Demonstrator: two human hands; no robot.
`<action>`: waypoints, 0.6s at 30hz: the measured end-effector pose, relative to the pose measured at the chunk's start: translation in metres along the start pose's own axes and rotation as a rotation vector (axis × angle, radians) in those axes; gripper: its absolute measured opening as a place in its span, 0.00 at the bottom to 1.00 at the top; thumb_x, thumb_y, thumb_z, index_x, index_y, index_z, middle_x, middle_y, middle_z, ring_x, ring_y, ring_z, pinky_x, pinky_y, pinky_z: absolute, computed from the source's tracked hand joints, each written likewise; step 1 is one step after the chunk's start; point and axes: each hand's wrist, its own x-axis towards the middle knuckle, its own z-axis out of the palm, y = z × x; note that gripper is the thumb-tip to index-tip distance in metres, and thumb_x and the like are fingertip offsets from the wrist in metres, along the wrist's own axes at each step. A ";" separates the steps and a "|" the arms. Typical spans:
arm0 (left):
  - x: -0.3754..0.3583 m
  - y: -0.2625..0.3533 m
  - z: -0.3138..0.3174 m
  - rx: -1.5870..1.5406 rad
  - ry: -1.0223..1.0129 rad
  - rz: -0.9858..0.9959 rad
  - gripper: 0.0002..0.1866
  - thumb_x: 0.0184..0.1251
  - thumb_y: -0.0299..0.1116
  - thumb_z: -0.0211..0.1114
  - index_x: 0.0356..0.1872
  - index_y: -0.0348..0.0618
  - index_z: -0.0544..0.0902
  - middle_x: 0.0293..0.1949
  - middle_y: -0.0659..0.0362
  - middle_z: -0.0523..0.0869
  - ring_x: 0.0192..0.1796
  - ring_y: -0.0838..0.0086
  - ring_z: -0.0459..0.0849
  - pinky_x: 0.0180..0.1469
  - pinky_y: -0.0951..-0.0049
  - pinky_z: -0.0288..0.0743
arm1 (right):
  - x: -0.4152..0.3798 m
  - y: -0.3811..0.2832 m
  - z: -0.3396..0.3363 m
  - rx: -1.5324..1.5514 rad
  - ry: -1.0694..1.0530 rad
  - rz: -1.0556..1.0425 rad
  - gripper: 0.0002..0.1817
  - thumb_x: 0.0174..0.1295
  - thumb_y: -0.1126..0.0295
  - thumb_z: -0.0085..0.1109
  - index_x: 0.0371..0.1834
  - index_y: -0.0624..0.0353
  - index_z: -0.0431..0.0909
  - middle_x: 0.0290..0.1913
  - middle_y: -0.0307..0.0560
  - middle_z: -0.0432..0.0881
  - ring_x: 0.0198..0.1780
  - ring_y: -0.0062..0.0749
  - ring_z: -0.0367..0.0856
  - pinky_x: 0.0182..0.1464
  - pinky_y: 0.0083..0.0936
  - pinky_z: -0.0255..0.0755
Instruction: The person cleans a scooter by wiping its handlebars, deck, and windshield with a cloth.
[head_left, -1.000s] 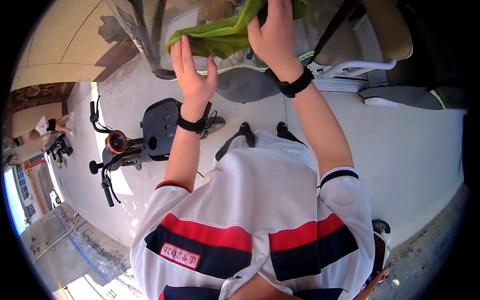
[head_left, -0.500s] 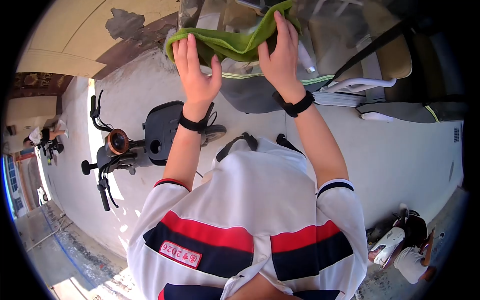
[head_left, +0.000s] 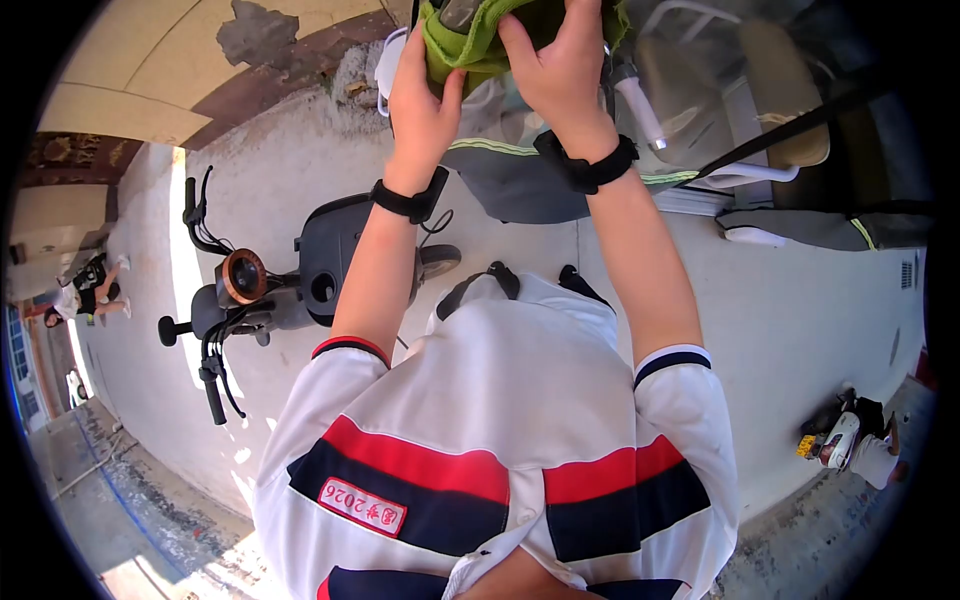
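A green cloth (head_left: pixel 478 48) is at the top edge of the view, bunched and partly cut off. My left hand (head_left: pixel 422 118) grips its left side, thumb against the fabric. On its right side my right hand (head_left: pixel 562 82) holds it with the thumb in front; those fingertips run out of the frame. A dark grey piece (head_left: pixel 458 14) shows inside the fold of the cloth; I cannot make out what it is. Below the hands hangs a grey cover (head_left: pixel 520 190) with a pale green strip. Right of my right hand is a white handle grip (head_left: pixel 640 112).
A black electric scooter (head_left: pixel 325 262) stands to my left on the concrete floor. Brown seats (head_left: pixel 780 90) and a black strap (head_left: pixel 770 125) are at the upper right. A person (head_left: pixel 90 288) walks far left; another is on a white scooter (head_left: pixel 842 440) at lower right.
Both hands have moved forward and up with the cloth, which was stretched between them and is now bunched. The white scooter has moved further off to the right; the person at left has moved slightly.
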 end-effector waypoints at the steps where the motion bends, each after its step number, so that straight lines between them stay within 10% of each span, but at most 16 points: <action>1: -0.005 -0.007 -0.001 -0.011 -0.013 -0.028 0.34 0.62 0.20 0.66 0.71 0.34 0.67 0.63 0.42 0.79 0.64 0.49 0.79 0.64 0.63 0.73 | -0.012 0.008 0.011 -0.039 -0.040 0.007 0.49 0.62 0.68 0.64 0.80 0.73 0.43 0.77 0.74 0.54 0.79 0.66 0.53 0.78 0.43 0.50; 18: -0.107 -0.075 -0.024 -0.063 -0.104 -0.319 0.37 0.66 0.15 0.57 0.76 0.32 0.56 0.72 0.39 0.68 0.72 0.48 0.70 0.71 0.62 0.65 | -0.156 0.024 0.050 -0.347 -0.594 0.139 0.36 0.62 0.66 0.64 0.74 0.57 0.64 0.73 0.56 0.68 0.61 0.56 0.77 0.60 0.41 0.75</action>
